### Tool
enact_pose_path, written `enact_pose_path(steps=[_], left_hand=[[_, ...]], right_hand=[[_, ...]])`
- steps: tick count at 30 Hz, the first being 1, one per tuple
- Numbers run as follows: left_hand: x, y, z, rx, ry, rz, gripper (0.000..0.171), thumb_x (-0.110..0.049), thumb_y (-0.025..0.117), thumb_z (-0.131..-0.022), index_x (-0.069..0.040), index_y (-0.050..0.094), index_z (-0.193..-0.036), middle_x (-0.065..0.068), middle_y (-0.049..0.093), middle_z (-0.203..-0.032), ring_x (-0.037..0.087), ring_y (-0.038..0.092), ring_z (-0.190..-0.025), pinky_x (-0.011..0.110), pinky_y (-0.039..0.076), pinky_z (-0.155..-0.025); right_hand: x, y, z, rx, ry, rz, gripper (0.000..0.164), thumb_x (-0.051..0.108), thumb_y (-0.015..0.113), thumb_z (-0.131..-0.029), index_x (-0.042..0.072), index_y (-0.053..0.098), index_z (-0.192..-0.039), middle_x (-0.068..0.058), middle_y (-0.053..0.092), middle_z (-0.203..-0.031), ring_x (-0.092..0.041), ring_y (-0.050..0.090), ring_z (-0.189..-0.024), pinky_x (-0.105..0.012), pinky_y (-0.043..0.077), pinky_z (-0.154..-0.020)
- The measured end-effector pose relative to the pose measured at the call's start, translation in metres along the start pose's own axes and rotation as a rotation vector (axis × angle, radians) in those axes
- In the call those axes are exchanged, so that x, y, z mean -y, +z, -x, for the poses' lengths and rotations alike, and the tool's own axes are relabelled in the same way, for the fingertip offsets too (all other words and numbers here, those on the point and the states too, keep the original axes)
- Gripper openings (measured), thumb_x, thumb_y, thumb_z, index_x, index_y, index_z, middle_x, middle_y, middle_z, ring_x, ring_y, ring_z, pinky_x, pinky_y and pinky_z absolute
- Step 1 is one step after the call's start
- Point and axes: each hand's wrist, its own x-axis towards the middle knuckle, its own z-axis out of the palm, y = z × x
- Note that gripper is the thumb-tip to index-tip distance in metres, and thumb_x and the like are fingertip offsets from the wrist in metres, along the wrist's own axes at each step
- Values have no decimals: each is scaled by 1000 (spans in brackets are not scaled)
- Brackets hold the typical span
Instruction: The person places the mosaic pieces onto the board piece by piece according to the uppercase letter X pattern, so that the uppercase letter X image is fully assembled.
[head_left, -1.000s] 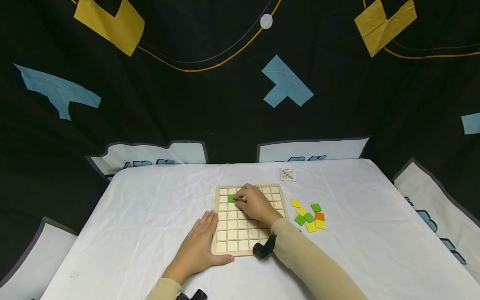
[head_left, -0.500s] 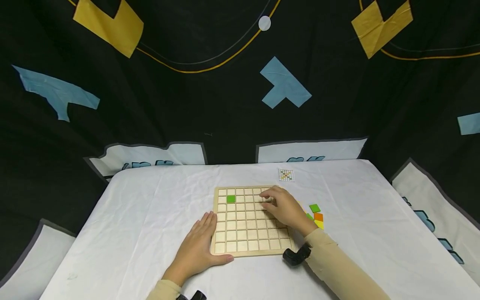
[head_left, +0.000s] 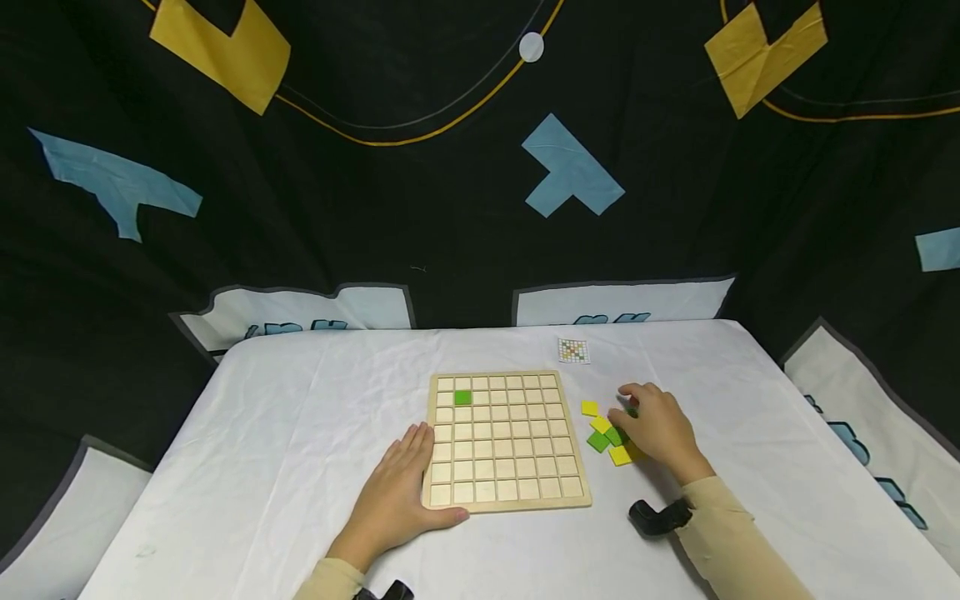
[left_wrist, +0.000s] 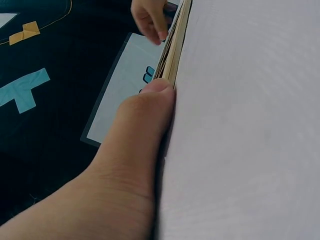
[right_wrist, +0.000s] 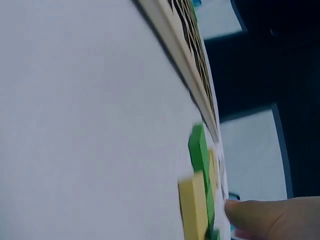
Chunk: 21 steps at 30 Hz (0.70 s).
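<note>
A square wooden grid board (head_left: 517,505) lies on the white cloth, with one green tile (head_left: 462,397) in a cell near its far left corner. Along the board's left side rests my left hand (head_left: 397,487), fingers straight and thumb at the front edge; the left wrist view shows that thumb (left_wrist: 135,125) against the board's side. My right hand (head_left: 662,429) is over the loose tiles right of the board, thumb and forefinger apart around a green tile (head_left: 633,412) that they partly cover. In the right wrist view, a yellow tile (right_wrist: 193,207) overlaps a green one near the thumb (right_wrist: 270,217).
Several yellow and green tiles, among them a yellow tile (head_left: 589,407), lie loosely grouped beside the board. A small card (head_left: 573,351) printed with a coloured grid is behind them. A dark curtain (head_left: 465,233) with coloured shapes hangs beyond the table's far edge.
My right hand has left the green tile in the board's cell and moved right, across the board, to the loose tiles. The left hand has stayed in place.
</note>
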Motion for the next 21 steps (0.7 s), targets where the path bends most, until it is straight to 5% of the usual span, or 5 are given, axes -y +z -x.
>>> enact_pose_path(steps=[5,15,21], left_hand=[[-1,0,0,5,-6,7,135,-90,62,-62,-1,23,-156,14,21,-164,29,17,-154,49,19,-125],[0,0,0,12,-7,7,136,-91,60,-62,0,22,-156,14,20,-164,28,16,-155,49,18,-126],[-1,-1,0,13,2,2,135,-90,61,-63,0,21,-156,14,20,-164,29,16,-155,49,18,-126]], right_hand=[[-11,-2,4,20,63,21,45,32,73,-89,1,67,-121,-16,64,-107,-33,57,-98,-51,51,-85],[-10,1,1,26,37,-51,28,18,70,-92,9,67,-118,-17,66,-111,-32,58,-98,-52,50,-88],[-4,3,-3,-15,36,-125,27,13,65,-94,10,65,-121,-15,69,-108,-24,63,-84,-36,50,-71]])
